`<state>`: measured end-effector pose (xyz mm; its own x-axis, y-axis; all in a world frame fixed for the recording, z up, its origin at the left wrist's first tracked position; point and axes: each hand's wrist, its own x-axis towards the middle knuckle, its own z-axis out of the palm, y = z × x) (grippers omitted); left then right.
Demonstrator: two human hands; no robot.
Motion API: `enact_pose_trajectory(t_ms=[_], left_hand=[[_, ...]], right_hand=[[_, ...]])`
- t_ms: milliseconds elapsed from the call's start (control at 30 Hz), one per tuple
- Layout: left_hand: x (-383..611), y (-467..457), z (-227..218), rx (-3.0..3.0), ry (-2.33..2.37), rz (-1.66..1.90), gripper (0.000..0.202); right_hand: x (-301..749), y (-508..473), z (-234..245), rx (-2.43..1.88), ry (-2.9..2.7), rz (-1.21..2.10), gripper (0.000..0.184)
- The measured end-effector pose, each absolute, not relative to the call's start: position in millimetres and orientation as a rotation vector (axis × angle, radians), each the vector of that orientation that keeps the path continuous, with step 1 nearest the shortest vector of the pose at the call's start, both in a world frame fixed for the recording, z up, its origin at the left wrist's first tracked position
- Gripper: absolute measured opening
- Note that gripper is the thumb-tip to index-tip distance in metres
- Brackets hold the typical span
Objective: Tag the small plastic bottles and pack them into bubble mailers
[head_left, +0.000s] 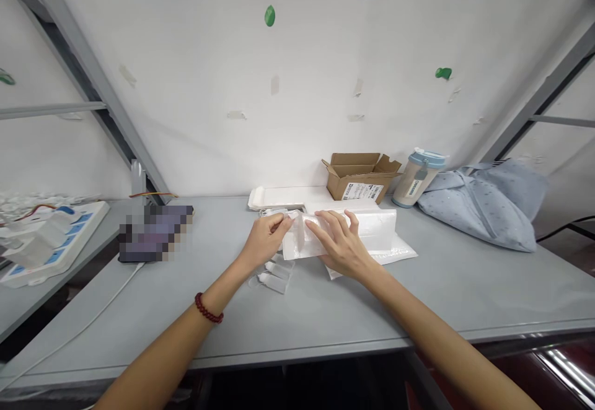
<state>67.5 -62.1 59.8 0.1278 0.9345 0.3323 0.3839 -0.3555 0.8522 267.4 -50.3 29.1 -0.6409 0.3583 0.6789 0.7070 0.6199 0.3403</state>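
Note:
A white padded mailer (379, 227) is held above the table, its flap end toward the left. My left hand (267, 236), with a dark red bead bracelet on the wrist, pinches the mailer's left end between thumb and fingers. Across its front lies my right hand (341, 246), fingers stretched over the surface and gripping it; the thumb is partly hidden. Under it another white padded mailer (402, 250) rests on the table. Small clear packets (275, 280) with whitish pieces inside lie just below my left hand.
Behind stand an open cardboard box (356, 184), a blue-lidded cup (416, 178) and more white mailers (279, 197). A pale blue cloth bag (481, 205) lies at the right. Left are a blurred phone-like device (158, 233) with a cable and a power strip (60, 246).

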Motion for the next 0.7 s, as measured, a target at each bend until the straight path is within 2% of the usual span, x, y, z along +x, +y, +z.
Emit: enact_pose_trajectory(t_ms=[233, 533, 700], left_hand=[[51, -56, 69, 1.854, 1.226, 1.069, 0.048], [7, -48, 78, 1.983, 1.292, 0.299, 0.024], [2, -41, 64, 2.036, 1.387, 0.170, 0.023]], right_hand=[[270, -51, 32, -0.882, -2.358, -0.719, 0.055], [271, -47, 31, -1.008, -2.353, -0.730, 0.054], [274, -44, 35, -1.067, -2.342, -0.719, 0.054]])
